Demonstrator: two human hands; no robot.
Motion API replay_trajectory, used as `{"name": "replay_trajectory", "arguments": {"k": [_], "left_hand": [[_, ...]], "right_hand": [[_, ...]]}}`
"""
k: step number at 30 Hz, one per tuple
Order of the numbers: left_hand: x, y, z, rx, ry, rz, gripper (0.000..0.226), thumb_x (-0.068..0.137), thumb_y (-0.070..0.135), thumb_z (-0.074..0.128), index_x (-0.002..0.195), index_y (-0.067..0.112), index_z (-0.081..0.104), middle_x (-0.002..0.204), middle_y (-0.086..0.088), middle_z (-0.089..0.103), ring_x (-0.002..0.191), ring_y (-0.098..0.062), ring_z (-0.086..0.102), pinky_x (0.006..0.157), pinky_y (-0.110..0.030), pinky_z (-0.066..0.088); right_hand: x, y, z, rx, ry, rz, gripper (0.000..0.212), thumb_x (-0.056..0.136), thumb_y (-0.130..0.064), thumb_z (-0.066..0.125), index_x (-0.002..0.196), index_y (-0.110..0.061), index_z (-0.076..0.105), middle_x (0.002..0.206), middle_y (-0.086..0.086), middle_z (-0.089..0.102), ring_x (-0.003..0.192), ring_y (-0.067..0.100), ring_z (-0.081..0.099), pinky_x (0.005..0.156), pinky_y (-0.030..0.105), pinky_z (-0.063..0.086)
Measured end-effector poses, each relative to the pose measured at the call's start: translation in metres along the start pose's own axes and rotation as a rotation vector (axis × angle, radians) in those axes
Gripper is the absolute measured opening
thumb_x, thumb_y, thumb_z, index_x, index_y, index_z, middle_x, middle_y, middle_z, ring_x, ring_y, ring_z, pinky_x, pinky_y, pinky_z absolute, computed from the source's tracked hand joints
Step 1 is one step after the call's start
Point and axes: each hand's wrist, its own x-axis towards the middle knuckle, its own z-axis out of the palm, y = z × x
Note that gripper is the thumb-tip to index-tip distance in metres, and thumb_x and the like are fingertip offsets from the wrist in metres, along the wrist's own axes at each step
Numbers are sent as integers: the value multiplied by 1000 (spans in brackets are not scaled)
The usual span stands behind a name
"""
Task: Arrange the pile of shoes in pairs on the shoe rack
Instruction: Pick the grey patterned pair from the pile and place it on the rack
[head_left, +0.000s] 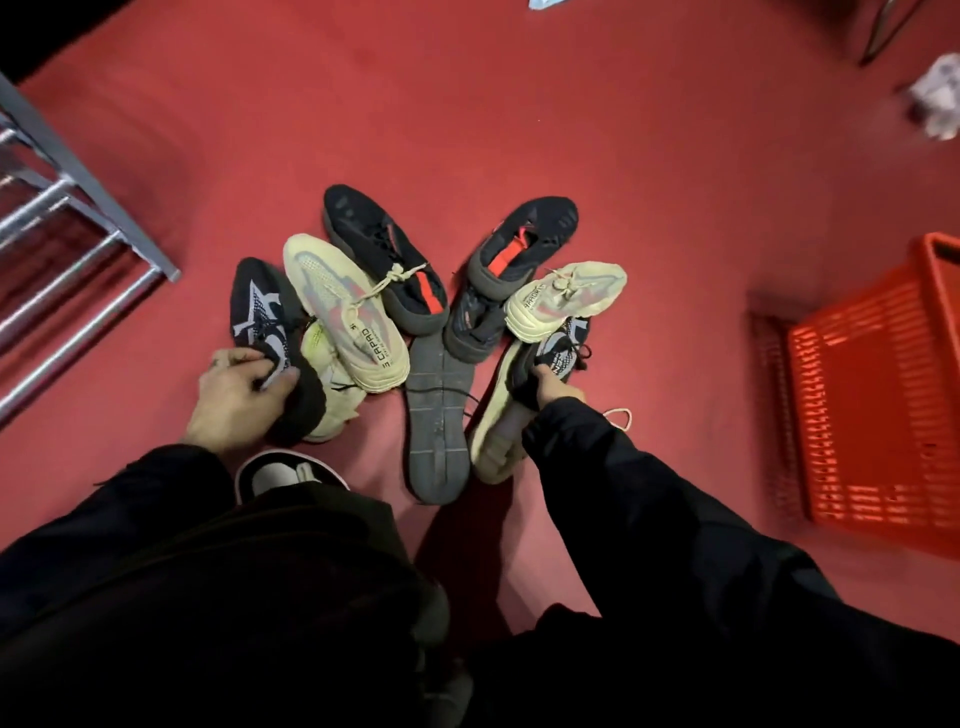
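On the red carpet (519, 104), a pile of shoes (415, 322) lies between the metal shoe rack (67, 218) at the left edge and an orange basket (878, 395) on the right, with bare floor beyond. Left hand (236, 395) grips a black patterned shoe (265, 317). Right hand (553, 387) grasps its match (558, 353), lying under a cream shoe (566, 299).

the left cream sneaker (347, 312) carries black lettering along its sole edge that reads "capro", with a small unreadable mark beside it. the right cream sneaker (563, 297) bears the same sort of lettering at its heel, seen upside down and too blurred to read surely.
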Motion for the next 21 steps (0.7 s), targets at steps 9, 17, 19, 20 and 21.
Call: {"name": "replay_trajectory", "arguments": {"k": [9, 17, 19, 20, 21], "left_hand": [[-34, 28, 12, -432, 198, -508, 75, 77, 46, 83, 134, 10, 51, 139, -22, 47, 124, -28, 52, 110, -45, 45], [-58, 41, 0, -769, 28, -605, 37, 78, 17, 80, 107, -3, 68, 91, -17, 73, 78, -31, 71, 67, -35, 56], [-66, 50, -11, -866, 84, -575, 28, 80, 13, 75, 102, -1, 66, 90, -18, 71, 79, -32, 70, 69, -36, 55], [-68, 55, -18, -914, 118, -549, 20, 82, 10, 73, 98, 2, 65, 89, -16, 71, 79, -31, 69, 74, -38, 56], [-72, 60, -24, -955, 145, -519, 17, 81, 9, 73, 95, 6, 63, 91, -16, 72, 79, -30, 69, 79, -40, 58]], "right_hand": [[-17, -7, -21, 328, 108, -104, 86, 61, -48, 74, 128, 0, 51, 111, 11, 64, 102, 30, 63, 98, 44, 51], [-105, 43, 17, 512, -108, -207, 73, 63, -39, 75, 128, -13, 53, 118, 6, 70, 103, 25, 68, 97, 46, 54], [-117, 55, 22, 524, -217, -176, 66, 57, -41, 71, 116, -13, 65, 104, 5, 75, 90, 26, 71, 80, 41, 57], [-128, 56, 21, 496, -281, -158, 55, 59, -40, 69, 105, -11, 68, 91, 5, 74, 78, 27, 69, 69, 39, 56], [-142, 56, 19, 454, -345, -139, 44, 61, -38, 66, 95, -11, 69, 80, 5, 70, 66, 26, 64, 59, 35, 51]]}}
